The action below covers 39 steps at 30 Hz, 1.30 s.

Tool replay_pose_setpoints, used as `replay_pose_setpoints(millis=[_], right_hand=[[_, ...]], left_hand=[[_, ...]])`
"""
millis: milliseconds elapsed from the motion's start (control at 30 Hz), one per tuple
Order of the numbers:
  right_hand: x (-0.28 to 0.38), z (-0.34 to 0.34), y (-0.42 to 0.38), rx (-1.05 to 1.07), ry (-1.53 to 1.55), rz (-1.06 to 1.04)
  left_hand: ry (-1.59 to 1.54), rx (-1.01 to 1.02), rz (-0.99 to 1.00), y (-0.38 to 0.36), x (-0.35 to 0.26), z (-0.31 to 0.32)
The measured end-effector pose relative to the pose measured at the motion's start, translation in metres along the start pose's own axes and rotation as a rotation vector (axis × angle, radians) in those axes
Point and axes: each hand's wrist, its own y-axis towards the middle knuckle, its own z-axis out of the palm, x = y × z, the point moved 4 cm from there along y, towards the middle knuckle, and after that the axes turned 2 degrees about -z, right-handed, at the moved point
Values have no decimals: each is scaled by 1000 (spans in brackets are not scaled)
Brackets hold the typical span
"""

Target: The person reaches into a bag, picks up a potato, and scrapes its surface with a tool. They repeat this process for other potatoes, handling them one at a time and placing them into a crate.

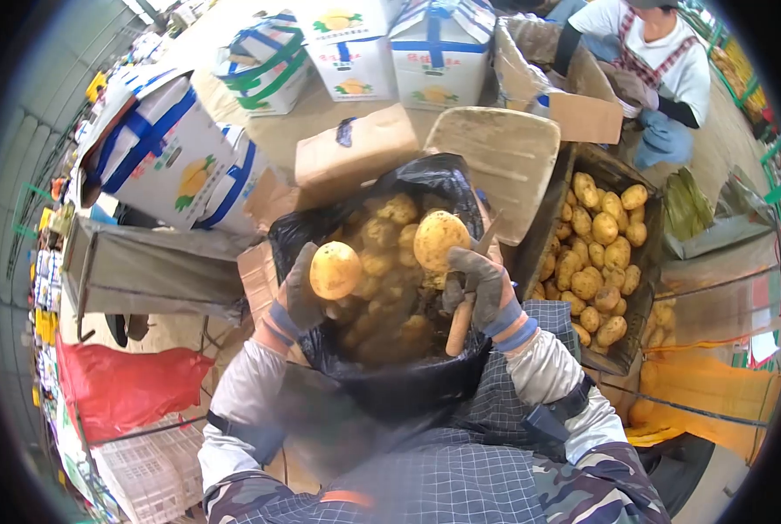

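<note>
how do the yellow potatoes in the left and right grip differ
The round yellow potato in the gray-gloved left grip looks smoother; the oval yellow potato in the gray-gloved right grip looks more speckled. The left potato appears lower in view, the right potato higher. Both are held over the black plastic-lined container.

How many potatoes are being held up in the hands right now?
2: one potato in the left hand, a second potato in the right hand. A smaller one behind either could be hidden.
</note>
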Motion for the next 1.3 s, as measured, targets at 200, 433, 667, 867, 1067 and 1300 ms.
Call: replay_pose_setpoints(millis=[200, 433, 667, 867, 1067, 1300], right_hand=[[-26, -1, -5, 258, -186, -91], [-33, 8, -15, 147, 7, 167], [-50, 38, -39, 486, 484, 517], [-54, 5, -29, 331, 369, 464], [-51, 18, -25, 275, -922, -334], [-4, 39, -36, 37, -226, 117]], left_hand=[[-748, 61, 47, -41, -3, 73], [-648, -14, 54, -48, -6, 86], [-175, -203, 39, -32, 6, 92], [490, -227, 303, -2, 22, 81], [2, -195, 389, 19, 57, 90], [-264, 93, 180, -13, 19, 124]])
